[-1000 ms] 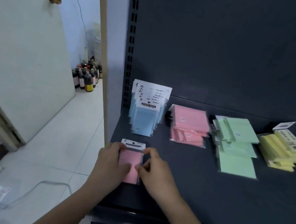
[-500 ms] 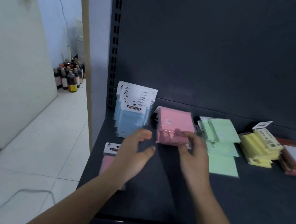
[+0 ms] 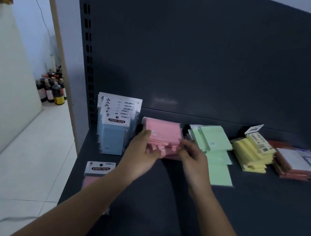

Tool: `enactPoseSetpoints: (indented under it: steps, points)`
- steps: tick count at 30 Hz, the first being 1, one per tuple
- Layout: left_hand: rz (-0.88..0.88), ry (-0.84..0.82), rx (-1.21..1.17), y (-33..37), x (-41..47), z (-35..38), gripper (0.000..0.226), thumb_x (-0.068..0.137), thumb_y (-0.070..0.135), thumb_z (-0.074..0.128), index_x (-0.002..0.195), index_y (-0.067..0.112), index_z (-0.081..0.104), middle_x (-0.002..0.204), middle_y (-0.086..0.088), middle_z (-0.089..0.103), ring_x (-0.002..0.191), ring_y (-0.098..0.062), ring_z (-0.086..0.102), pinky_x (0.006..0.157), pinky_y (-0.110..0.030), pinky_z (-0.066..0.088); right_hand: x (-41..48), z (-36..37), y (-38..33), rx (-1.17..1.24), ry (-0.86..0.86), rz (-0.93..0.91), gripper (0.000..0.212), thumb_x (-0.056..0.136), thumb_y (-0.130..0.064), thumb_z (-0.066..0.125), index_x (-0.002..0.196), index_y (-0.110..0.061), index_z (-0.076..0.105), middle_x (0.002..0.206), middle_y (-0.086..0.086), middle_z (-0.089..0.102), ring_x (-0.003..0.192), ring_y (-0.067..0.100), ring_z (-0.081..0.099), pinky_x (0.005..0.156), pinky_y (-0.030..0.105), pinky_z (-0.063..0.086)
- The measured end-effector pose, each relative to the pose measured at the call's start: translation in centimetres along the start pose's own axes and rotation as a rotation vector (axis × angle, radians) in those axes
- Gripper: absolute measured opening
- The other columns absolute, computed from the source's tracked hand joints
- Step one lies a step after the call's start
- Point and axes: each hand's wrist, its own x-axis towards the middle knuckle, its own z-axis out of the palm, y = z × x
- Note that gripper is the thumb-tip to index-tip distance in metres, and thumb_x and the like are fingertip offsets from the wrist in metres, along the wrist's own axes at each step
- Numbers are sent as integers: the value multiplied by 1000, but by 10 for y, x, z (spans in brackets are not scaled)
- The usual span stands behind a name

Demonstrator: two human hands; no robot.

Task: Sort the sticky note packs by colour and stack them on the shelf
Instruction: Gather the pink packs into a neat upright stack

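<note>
**Pink stack in hand, one pack left**

Shows left hand [image 3: 143, 148] and right hand [image 3: 192, 160] pinching the pink stack [image 3: 162, 131] at 12 o'clock on the shelf [image 3: 239, 202]. Judges blue packs [image 3: 114, 129] at 10 o'clock, and green stack [image 3: 214, 141], yellow stack [image 3: 253, 153] and red stack [image 3: 293, 166] toward 2 o'clock, as sorted. Leaves one loose pink pack [image 3: 99, 172] at 8 o'clock. Includes tiled floor [image 3: 28, 179], door [image 3: 4, 73] and bottles [image 3: 53, 89] at 9 o'clock.

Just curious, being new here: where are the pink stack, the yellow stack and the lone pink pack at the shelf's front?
pink stack [image 3: 164, 129], head view, top pack's flat face.
yellow stack [image 3: 245, 151], head view, yellow upper surface.
lone pink pack [image 3: 100, 168], head view, white header card.
</note>
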Motion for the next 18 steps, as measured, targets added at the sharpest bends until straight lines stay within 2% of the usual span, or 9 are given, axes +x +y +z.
enactPoseSetpoints:
  steps: [2,3,6,8,10,12,13,16,18]
  points:
    - [-30,83,-84,0,-4,0,33,86,7,59,114,24,52,98,26,52,84,22,50,71,7,32,-4,0,-1,176,81,16,20,87,-6,59,103,-13,68,98,-3,70,96,12,64,83,18,49]
    - [-66,140,-135,-1,-6,0,27,87,10,60,108,25,54,98,20,57,89,14,54,75,2,37,-6,0,-2,250,114,24,14,86,-8,61,95,-14,70,92,-5,72,92,11,65,79,17,49]
    - [-225,306,-399,-5,-16,-3,4,86,15,64,87,18,65,92,3,67,85,-8,62,75,-12,46,-15,-2,-4,432,128,90,4,84,-10,65,80,-10,65,85,3,69,86,17,65,82,26,53]
    - [-341,303,-584,-8,-22,-6,10,86,15,64,78,11,61,83,-6,67,80,-15,63,77,-22,51,-21,-4,-4,516,82,159,15,83,-14,66,74,-11,55,78,5,65,78,15,65,73,26,55]
    - [-436,274,-686,-12,-25,-9,15,86,8,63,75,10,53,81,-11,62,80,-23,60,80,-31,51,-25,-9,-3,538,27,232,23,84,-16,66,71,-15,48,71,3,65,66,14,65,61,25,55]
    - [-507,228,-687,-17,-29,-13,17,84,-4,59,80,11,52,88,-13,60,84,-26,57,79,-37,49,-28,-13,1,466,-35,306,22,85,-18,64,72,-16,46,68,4,63,56,14,59,53,25,48]
    - [-519,181,-659,-19,-33,-15,20,83,-7,55,87,13,52,94,-12,61,84,-25,58,73,-35,49,-30,-15,3,410,-69,331,19,87,-18,63,75,-15,48,67,4,60,54,14,54,52,25,42]
    - [-486,24,-487,-24,-47,-20,36,83,-4,50,106,25,51,98,1,64,80,-13,62,53,-18,47,-37,-19,12,235,-148,329,10,87,-17,63,91,-13,55,64,-1,58,50,7,49,49,20,38]
    - [-388,0,-241,-27,-55,-23,38,84,4,54,109,31,50,88,11,63,76,-1,61,57,-13,46,-41,-23,17,120,-206,283,18,85,-15,67,99,-15,56,64,-3,60,45,0,50,45,13,39]
